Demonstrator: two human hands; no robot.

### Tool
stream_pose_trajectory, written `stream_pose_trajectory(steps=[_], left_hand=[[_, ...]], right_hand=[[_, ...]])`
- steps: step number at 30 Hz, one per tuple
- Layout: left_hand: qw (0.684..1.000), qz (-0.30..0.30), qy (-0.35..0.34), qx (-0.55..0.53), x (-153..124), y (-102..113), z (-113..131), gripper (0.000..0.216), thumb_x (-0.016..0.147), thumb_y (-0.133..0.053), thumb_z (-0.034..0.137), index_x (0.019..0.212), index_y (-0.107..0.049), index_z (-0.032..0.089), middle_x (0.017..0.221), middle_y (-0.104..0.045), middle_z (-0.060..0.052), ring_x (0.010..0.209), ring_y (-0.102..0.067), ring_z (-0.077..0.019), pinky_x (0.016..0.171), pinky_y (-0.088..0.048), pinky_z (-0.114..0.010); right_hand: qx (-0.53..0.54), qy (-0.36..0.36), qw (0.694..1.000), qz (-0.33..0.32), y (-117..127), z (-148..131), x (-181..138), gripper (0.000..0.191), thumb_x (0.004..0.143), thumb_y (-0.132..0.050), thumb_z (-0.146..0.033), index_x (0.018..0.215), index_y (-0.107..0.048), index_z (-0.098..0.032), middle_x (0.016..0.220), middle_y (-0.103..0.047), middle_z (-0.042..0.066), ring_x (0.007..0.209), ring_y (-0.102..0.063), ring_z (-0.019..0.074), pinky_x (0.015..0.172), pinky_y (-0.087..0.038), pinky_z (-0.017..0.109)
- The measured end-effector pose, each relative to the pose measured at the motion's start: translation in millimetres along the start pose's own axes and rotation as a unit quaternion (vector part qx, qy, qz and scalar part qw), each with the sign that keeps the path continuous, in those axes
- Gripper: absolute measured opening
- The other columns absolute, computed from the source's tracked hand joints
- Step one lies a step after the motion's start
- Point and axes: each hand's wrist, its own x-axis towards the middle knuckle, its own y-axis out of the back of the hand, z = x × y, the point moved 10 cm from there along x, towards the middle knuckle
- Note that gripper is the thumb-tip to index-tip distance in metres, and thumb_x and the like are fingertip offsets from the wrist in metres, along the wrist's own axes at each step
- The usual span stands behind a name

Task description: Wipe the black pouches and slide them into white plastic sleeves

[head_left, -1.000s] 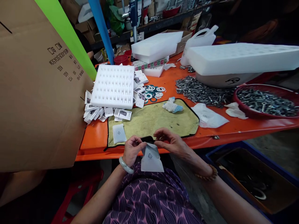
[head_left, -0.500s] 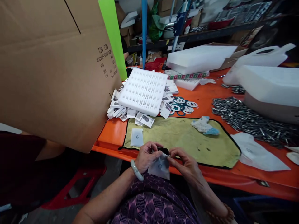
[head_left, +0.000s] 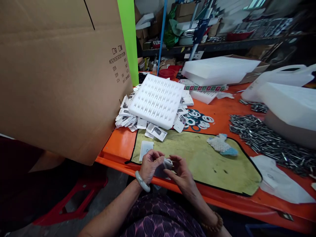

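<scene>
One translucent white plastic pouch (head_left: 161,171) is pinched by the left hand (head_left: 150,165); its right side is flanked by the right hand (head_left: 182,169), whose hold cannot be told. One flat white pouch (head_left: 145,148) is laid farther left on one yellow, black-edged cloth mat (head_left: 191,154).

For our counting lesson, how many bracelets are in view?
2: a pale bangle worn near the left hand, a beaded bracelet worn near the right hand. Shadows may hide others.
</scene>
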Motion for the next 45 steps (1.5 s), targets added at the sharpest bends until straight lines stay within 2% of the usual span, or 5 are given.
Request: stream_pose_trajectory(steps=[7,17,28,35,45], left_hand=[[0.98,0.102,-0.021,0.168,29.8,63.3,10.3,0.043,0.062,-0.076,0.04,0.09,-0.052,0.019,0.096,-0.057,-0.003,0.077,-0.054,-0.0119,0.071,-0.044,-0.026],[0.784,0.037,0.118,0.608,55.8,91.3,-12.2,0.038,0.068,-0.072,0.041,0.094,-0.053,0.02,0.091,-0.065,-0.009,0.09,-0.06,-0.0276,0.071,-0.038,-0.032],[0.92,0.148,-0.078,0.355,34.3,71.1,15.7,0.02,0.077,-0.061,0.035,0.082,-0.047,0.021,0.074,-0.055,0.002,0.07,-0.055,-0.0144,0.068,-0.041,-0.026],[0.987,0.116,0.091,-0.062,4.0,53.1,-12.7,0.059,0.056,-0.084,0.04,0.103,-0.058,0.017,0.091,-0.071,-0.007,0.081,-0.067,-0.0206,0.078,-0.052,-0.033],[0.977,0.114,0.164,-0.074,-38.6,88.9,-56.7,0.06,0.039,-0.092,0.031,0.09,-0.069,0.011,0.08,-0.073,-0.012,0.086,-0.069,-0.0344,0.082,-0.052,-0.041]], right_hand=[[0.074,-0.11,0.991,-0.032,-16.3,32.1,38.5,0.052,0.063,-0.079,-0.046,0.101,-0.052,-0.024,0.078,-0.066,0.0,0.066,-0.061,0.0173,0.061,-0.052,0.031],[0.033,-0.101,0.994,-0.016,-21.8,60.2,87.9,0.044,0.057,-0.079,-0.037,0.09,-0.054,-0.022,0.077,-0.067,-0.002,0.068,-0.061,0.0169,0.063,-0.051,0.029],[0.245,-0.127,0.961,-0.002,-26.2,51.6,65.1,0.052,0.059,-0.081,-0.036,0.098,-0.049,-0.023,0.079,-0.067,-0.004,0.062,-0.06,0.0134,0.062,-0.049,0.027],[0.165,-0.068,0.984,0.024,-32.6,18.7,43.1,0.047,0.073,-0.068,-0.044,0.109,-0.045,-0.024,0.093,-0.065,0.0,0.077,-0.061,0.0169,0.07,-0.051,0.03],[0.139,-0.044,0.989,-0.037,-64.8,34.7,9.9,0.05,0.071,-0.069,-0.053,0.107,-0.052,-0.022,0.093,-0.067,0.003,0.087,-0.064,0.0218,0.08,-0.05,0.035]])
